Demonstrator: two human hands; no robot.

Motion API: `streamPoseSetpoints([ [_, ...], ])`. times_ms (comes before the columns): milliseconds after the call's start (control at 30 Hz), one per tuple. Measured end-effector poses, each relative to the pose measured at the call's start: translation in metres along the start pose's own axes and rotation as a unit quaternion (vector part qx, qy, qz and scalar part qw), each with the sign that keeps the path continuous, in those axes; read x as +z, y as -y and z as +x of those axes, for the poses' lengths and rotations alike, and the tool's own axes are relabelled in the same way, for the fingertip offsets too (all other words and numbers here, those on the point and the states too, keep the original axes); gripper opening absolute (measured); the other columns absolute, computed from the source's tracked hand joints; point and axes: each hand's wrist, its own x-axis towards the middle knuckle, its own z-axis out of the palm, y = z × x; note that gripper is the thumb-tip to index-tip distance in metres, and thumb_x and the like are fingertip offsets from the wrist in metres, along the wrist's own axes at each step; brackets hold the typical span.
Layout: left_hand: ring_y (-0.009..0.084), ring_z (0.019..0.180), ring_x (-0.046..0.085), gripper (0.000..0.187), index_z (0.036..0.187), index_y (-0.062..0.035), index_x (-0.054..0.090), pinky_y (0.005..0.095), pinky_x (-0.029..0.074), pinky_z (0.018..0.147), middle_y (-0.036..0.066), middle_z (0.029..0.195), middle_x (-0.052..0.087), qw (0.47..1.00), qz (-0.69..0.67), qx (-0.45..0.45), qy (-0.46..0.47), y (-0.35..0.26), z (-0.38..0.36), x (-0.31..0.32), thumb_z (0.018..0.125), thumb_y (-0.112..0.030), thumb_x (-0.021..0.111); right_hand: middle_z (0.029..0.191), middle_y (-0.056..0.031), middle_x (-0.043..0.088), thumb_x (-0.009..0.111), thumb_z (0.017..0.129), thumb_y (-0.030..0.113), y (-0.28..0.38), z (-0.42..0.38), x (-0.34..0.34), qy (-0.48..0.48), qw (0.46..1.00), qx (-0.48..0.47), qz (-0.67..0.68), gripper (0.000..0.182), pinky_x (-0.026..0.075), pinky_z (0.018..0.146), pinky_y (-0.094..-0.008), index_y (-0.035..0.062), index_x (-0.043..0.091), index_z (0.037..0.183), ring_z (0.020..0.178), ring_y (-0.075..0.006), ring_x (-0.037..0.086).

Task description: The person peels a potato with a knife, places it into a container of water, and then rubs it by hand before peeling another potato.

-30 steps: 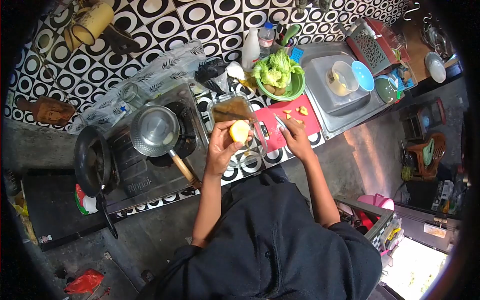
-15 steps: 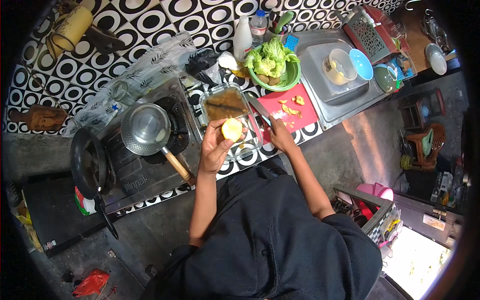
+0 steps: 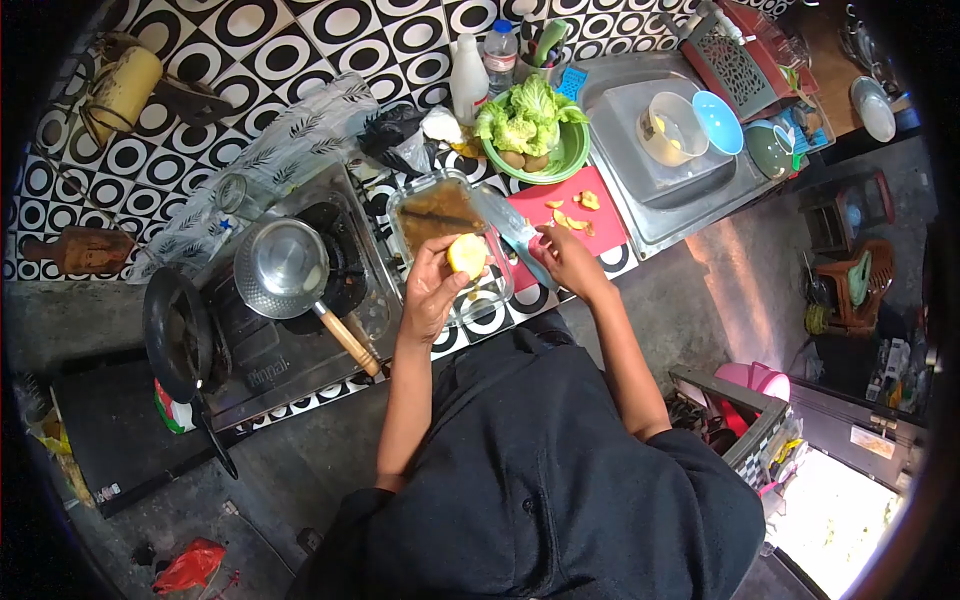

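My left hand is closed around a peeled yellow potato, its fingers behind and thumb in front. It is over the near end of a glass dish that holds brownish liquid. In my right hand is a knife with a light blue handle, its broad blade pointing up and left beside the dish. Under and beyond that hand lies a red cutting board with yellow peelings on it. Behind the board, a green bowl holds lettuce and brown potatoes.
To the left, a saucepan with a wooden handle sits on the stove, next to a black frying pan. A white bottle and a water bottle stand behind. The sink at right has a clear tub and blue bowl.
The knife has turned in my right hand, so its broad blade face now shows. My left hand stays almost in place with the potato. The view has shifted slightly.
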Motion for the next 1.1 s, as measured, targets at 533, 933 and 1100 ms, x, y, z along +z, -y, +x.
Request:
streamPoseSetpoints([
  [533,0.0155,0.109,0.055,0.042,0.125,0.0007,0.046,0.0308,0.047,0.095,0.009,0.116,0.055,0.998,0.044,-0.029,-0.028,0.033,0.036,0.053,0.088,-0.002,0.066,0.086,-0.0119,0.055,0.068,0.082,0.009,0.086,0.014,-0.079,-0.026,0.963,-0.268,0.017,0.017,0.047,0.069,-0.0420,0.0036,0.056,0.092,0.081,-0.0329,0.059],
  [933,0.0134,0.102,0.059,0.043,0.124,-0.0002,0.045,0.0273,0.048,0.090,0.009,0.111,0.060,0.983,0.121,-0.037,-0.132,0.068,0.053,0.087,0.087,0.000,0.066,0.078,-0.0108,0.055,0.067,0.080,0.005,0.028,0.041,-0.086,0.012,0.962,-0.259,0.088,0.013,0.047,0.061,-0.0380,0.0012,0.055,0.085,0.069,-0.0276,0.059],
  [1100,0.0174,0.100,0.063,0.041,0.122,0.0012,0.046,0.0292,0.051,0.087,0.011,0.111,0.060,0.977,0.104,-0.026,-0.182,0.081,0.047,0.095,0.086,0.002,0.067,0.078,-0.0121,0.055,0.066,0.079,0.005,-0.006,0.053,-0.091,0.061,0.963,-0.217,0.145,0.014,0.047,0.061,-0.0383,0.0000,0.054,0.083,0.070,-0.0292,0.059],
])
